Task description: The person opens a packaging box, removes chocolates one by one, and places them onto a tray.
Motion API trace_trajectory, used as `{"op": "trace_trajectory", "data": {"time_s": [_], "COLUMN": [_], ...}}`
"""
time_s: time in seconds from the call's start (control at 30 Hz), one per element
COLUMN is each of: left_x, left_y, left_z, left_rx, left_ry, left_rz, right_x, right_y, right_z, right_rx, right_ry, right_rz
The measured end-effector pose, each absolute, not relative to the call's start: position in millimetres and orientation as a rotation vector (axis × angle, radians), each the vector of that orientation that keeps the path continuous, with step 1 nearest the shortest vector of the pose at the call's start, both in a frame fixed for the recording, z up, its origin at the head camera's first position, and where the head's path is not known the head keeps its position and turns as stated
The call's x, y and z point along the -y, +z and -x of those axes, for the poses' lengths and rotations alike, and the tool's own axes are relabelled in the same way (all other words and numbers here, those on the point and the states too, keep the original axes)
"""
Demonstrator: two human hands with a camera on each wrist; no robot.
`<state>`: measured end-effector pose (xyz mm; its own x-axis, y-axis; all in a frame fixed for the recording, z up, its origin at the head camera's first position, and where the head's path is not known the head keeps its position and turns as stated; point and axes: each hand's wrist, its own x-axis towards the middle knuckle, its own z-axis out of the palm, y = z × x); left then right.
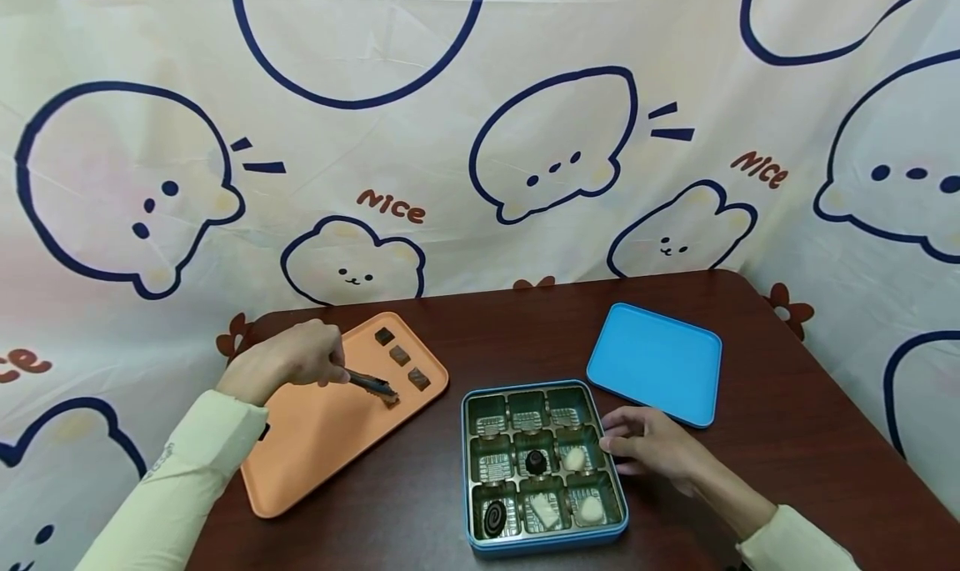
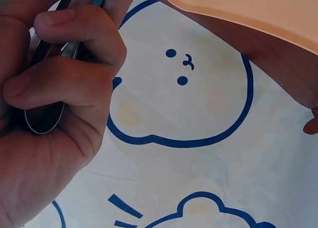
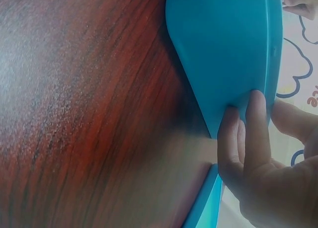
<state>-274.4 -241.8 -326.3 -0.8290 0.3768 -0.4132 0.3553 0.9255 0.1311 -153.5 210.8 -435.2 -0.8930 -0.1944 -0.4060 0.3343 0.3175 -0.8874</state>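
Observation:
My left hand (image 1: 300,356) grips metal tongs (image 1: 369,382), whose rounded end shows against the palm in the left wrist view. The tongs' tips are at a small brown piece (image 1: 390,399) on an orange tray (image 1: 307,438); whether they pinch it I cannot tell. Three dark brown square pieces (image 1: 400,355) lie along the tray's far right side. With fairly straight fingers, my right hand (image 1: 660,448) touches the right side of a blue box (image 3: 223,54). Its gold divided insert (image 1: 491,446) holds a dark round sweet (image 1: 536,463), a dark spiral one (image 1: 495,518) and several pale pieces (image 1: 591,510).
A blue lid (image 1: 656,363) lies flat behind and to the right of the box. Everything stands on a dark brown wooden table (image 1: 517,338). Behind it hangs a pale cloth (image 1: 442,154) with cartoon outlines.

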Motion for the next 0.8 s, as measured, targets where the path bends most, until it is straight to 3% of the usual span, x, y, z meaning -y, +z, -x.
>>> {"op": "trace_trajectory", "data": {"time_s": [0.6, 0.8], "left_x": [245.2, 238.2], "left_y": [-323.8, -307.3], "left_z": [273.4, 271.0], "left_rx": [-2.642, -2.697], "left_ry": [0.088, 0.179], "left_rz": [-0.516, -0.656], "right_x": [-210.5, -210.6], "right_y": [-436.3, -436.6], "right_z": [153.2, 153.6], "right_rx": [-2.147, -2.155], "right_ry": [-1.599, -1.596], "right_rz": [-0.125, -0.131]}}
